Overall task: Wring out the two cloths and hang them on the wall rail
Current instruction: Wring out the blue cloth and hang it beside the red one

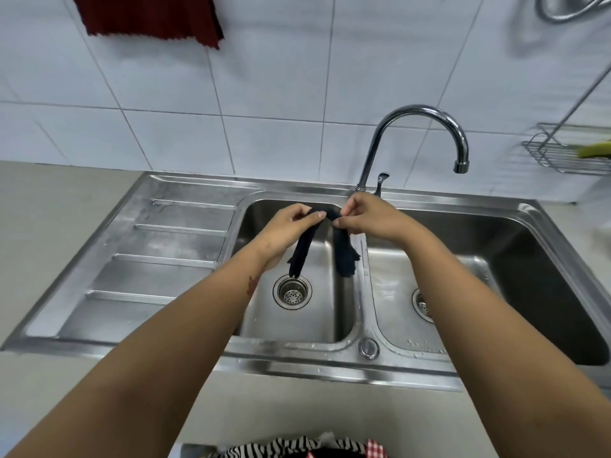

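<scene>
A dark navy cloth, twisted into a rope, arches between both hands over the left sink basin. Its two ends hang down toward the drain. My left hand grips the left part of the twist. My right hand pinches the right part near the top. A dark red cloth hangs against the tiled wall at the upper left; whatever it hangs from is out of frame.
A chrome gooseneck tap stands behind the divider between the two basins, spout over the right basin. A ribbed drainboard lies to the left. A wire rack hangs at the right wall. Striped and checked fabric shows at the bottom edge.
</scene>
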Demonstrator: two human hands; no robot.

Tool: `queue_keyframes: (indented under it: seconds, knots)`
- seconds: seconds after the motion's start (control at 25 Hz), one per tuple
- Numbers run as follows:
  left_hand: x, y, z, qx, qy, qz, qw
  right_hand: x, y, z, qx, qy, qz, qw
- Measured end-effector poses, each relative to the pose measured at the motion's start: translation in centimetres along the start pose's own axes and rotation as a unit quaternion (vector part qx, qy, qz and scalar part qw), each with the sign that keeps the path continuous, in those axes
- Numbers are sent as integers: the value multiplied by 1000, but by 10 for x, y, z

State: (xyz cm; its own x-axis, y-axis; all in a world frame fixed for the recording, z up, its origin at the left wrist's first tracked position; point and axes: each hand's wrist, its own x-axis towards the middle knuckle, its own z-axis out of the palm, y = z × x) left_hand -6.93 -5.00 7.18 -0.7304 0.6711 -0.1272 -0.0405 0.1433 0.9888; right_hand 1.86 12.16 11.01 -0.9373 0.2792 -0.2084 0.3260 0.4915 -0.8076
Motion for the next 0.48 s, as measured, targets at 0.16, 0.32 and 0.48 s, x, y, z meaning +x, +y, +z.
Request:
queue_keyframes:
  seconds: [0.16,0.32,0.48]
  knots:
    - [-5,18,9,-265,8,-56,963,-2,-8,4,53,-4,-27,998]
    - [-4,32,17,-378,27,-132,916,3,-2,35,239,-23,57,969]
    - [7,33,29,-367,116,-186,904,-1,6,66,376,-202,168,889]
